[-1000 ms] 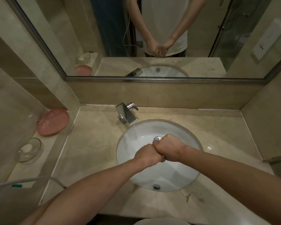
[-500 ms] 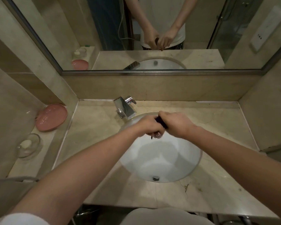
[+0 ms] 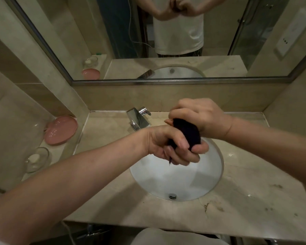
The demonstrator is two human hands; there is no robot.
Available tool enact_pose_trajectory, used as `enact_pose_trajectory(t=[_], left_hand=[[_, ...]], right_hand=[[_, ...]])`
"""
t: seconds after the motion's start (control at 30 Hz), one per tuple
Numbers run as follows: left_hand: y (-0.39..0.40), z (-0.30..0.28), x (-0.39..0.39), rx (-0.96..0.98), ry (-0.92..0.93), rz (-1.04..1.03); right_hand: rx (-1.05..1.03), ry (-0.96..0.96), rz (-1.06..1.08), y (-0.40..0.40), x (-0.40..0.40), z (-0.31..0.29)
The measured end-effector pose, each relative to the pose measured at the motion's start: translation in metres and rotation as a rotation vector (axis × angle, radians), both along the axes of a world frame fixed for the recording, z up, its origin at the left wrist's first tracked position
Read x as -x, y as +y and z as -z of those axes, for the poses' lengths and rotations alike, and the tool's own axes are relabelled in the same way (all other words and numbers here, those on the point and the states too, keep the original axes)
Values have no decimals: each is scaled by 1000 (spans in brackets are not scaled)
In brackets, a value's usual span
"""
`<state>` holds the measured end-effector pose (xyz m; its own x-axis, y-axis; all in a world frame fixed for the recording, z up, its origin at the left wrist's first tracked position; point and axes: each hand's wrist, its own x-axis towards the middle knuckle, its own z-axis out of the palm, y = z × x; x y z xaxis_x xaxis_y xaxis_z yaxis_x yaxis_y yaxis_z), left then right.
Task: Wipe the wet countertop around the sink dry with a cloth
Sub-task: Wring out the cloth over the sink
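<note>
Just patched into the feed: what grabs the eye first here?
Both hands, raised over the white sink: the left hand and right hand grip a bunched dark cloth between them. To the left, a pink dish sits on the side ledge, and dark specks mark the countertop front right.

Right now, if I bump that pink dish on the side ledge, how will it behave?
The pink dish looks tilted against the wall, so a nudge would probably slide or drop it flat. Its glossy surface suggests something hard, slippery and perhaps breakable. It seems shallow and light.
</note>
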<state>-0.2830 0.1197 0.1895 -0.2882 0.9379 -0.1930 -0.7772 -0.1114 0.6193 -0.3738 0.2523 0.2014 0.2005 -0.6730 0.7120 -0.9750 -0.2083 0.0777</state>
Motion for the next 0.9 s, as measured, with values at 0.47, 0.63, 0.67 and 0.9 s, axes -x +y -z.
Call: enact_pose_trajectory(t=[0.47,0.63,0.67,0.9], left_hand=[[11,31,-21,1155,231,-538],[3,76,-5,1467,329,-600],[2,83,-1,1548,387,-582],[-3,95,26,1998,1016,-227]], right_hand=[[-865,464,304,-8,-14,13],[-1223,282,596,-30,-18,56],[-1231,238,632,-33,-16,65],[-1181,-111,873,-40,-12,95]])
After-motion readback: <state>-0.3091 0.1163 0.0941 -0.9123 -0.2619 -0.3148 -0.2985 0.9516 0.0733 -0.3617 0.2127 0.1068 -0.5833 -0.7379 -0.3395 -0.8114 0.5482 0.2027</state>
